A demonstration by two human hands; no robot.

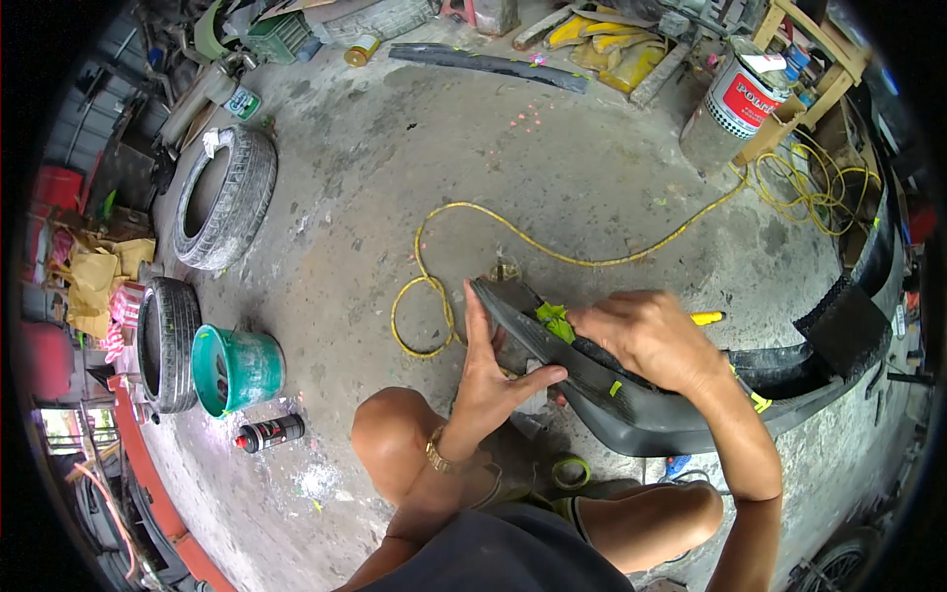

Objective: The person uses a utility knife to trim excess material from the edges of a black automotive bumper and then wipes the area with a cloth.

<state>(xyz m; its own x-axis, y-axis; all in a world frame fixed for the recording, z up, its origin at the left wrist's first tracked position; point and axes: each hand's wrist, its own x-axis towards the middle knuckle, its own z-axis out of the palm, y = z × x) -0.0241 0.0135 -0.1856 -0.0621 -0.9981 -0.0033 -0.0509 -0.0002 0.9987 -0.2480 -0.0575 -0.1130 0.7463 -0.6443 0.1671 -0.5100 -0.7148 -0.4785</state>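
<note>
A long black car bumper (651,419) curves from in front of my knees round to the far right, with small bits of yellow-green tape on it. My left hand (488,370) grips its near left end, thumb on the outer face and fingers stretched along the end edge. At the bumper's inner side, my right hand (646,335) is closed, its fingertips against a crumpled piece of yellow-green tape (555,321). The undersides of the right fingers are hidden. A roll of green tape (570,473) lies on the floor between my legs.
A yellow hose (552,259) loops across the floor beyond the bumper. At left are tires (232,197), a green bucket (242,370) and a spray can (271,434). A large can (735,104) stands far right; a yellow cutter (707,318) lies beyond my right hand.
</note>
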